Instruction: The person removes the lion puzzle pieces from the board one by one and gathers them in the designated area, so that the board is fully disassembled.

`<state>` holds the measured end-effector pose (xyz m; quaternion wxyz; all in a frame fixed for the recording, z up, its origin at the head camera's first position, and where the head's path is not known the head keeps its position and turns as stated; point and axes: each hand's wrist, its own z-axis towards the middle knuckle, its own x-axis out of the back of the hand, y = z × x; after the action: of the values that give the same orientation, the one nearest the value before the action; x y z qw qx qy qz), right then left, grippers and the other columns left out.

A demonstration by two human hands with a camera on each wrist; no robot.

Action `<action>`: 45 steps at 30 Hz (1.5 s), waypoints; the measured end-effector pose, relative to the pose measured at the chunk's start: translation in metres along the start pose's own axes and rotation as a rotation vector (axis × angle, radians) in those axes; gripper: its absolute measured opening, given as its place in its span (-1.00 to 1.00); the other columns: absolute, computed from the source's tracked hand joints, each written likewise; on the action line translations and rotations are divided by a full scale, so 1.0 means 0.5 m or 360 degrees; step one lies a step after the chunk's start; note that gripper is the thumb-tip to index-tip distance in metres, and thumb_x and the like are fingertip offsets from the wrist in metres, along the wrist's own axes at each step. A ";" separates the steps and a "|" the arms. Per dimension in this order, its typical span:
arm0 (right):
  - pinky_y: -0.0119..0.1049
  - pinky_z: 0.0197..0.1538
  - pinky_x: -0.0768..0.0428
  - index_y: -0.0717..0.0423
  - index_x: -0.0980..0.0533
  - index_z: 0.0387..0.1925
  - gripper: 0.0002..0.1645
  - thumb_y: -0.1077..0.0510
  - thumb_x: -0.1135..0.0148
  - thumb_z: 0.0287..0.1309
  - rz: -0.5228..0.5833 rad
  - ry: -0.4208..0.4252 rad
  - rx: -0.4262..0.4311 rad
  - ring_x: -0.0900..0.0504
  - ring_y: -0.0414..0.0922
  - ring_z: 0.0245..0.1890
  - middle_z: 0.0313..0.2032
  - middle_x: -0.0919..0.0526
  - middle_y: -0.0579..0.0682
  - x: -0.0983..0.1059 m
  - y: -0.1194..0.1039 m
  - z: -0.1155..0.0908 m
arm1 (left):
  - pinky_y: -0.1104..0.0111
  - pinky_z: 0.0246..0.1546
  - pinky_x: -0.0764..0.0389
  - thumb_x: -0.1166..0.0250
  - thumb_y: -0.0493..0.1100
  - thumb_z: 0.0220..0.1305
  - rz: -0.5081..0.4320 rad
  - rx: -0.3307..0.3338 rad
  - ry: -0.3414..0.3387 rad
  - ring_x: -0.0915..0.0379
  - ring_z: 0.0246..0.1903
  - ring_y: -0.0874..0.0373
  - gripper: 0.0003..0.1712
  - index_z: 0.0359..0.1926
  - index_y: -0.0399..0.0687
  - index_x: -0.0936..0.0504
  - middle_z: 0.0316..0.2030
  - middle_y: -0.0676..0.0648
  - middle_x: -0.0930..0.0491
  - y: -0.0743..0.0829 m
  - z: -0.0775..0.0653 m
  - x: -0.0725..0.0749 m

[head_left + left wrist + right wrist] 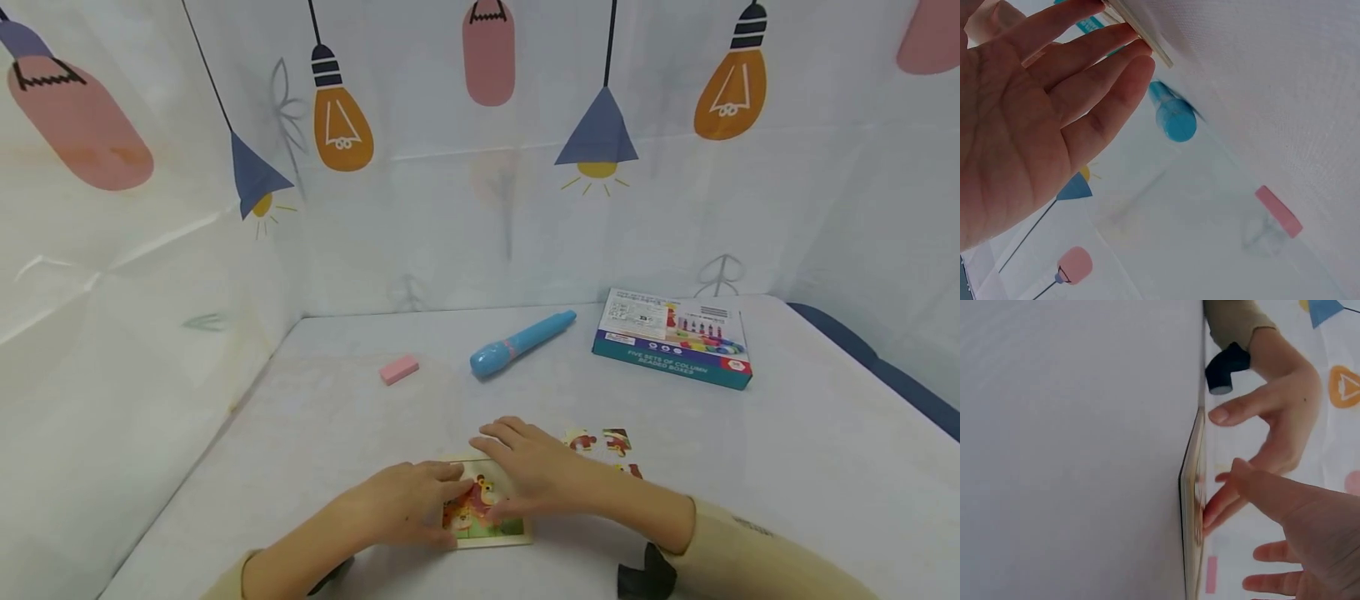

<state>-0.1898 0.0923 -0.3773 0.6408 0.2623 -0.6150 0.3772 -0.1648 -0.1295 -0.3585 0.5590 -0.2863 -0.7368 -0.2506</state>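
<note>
A small wooden jigsaw puzzle board [504, 542] lies near the front of the table, with a cartoon animal picture [480, 502] inside its pale frame. From the left, my left hand [408, 504] reaches over it, its extended fingers on the picture and the thumb by the near edge. Fairly straight fingers show at the board's edge in the left wrist view. My right hand [543, 471] spreads over the right part of the board, fingers apart and thumb low over the picture; nothing shows in its grasp. Loose jigsaw pieces [617, 442] lie beyond my right wrist, partly hidden by the forearm.
Farther back are a pink block [399, 369], a blue microphone-shaped cylinder [517, 345] and a beaded-boxes game box [671, 337]. A printed white curtain [450, 233] hangs behind and to the left. Dark straps [647, 575] hang at the sleeves.
</note>
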 end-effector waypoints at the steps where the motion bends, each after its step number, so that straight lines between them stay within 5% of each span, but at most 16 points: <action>1: -0.08 0.19 -0.28 0.08 -0.20 0.28 0.00 -0.46 -0.06 -0.04 -0.0006 0.0001 0.0008 -0.21 -0.05 0.21 0.21 -0.29 0.02 -0.003 -0.002 0.003 | 0.14 0.00 -0.42 -0.26 0.29 0.01 0.0008 -0.0007 0.0008 -0.27 0.18 0.10 -0.22 0.25 0.13 -0.39 0.21 -0.01 -0.35 0.000 -0.001 0.000; 11: -0.50 -0.24 -0.36 0.02 -0.52 -0.13 -0.47 -0.27 -0.23 0.01 0.0141 0.0039 -0.0030 -0.30 -0.29 -0.28 -0.31 -0.37 -0.21 -0.037 -0.017 0.018 | 0.18 -0.01 -0.44 -0.24 0.23 0.08 0.0022 -0.0016 0.0011 -0.32 0.13 0.08 -0.30 0.23 0.11 -0.41 0.18 -0.03 -0.38 -0.003 -0.002 0.005; 38: -0.39 -0.16 -0.41 -0.02 -0.51 -0.20 -0.46 -0.29 -0.30 -0.11 0.0340 0.0033 -0.0308 -0.31 -0.28 -0.26 -0.29 -0.42 -0.23 -0.044 -0.028 0.007 | 0.21 -0.08 -0.49 -0.25 0.17 0.10 0.0050 -0.0050 0.0050 -0.38 0.08 0.11 -0.41 0.17 0.16 -0.48 0.14 -0.03 -0.42 0.001 0.011 -0.003; 45: -0.35 -0.16 -0.38 -0.05 -0.44 -0.21 -0.44 -0.28 -0.34 -0.16 0.0438 0.0022 -0.0363 -0.28 -0.26 -0.27 -0.29 -0.40 -0.23 -0.047 -0.024 0.012 | 0.22 -0.02 -0.45 -0.25 0.18 0.11 0.0017 -0.0021 0.0049 -0.36 0.10 0.13 -0.43 0.10 0.02 -0.51 0.13 -0.03 -0.43 0.001 0.013 -0.004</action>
<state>-0.1824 0.0767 -0.3983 0.6129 0.0987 -0.6795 0.3911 -0.1683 -0.1250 -0.3619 0.5697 -0.2899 -0.7249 -0.2569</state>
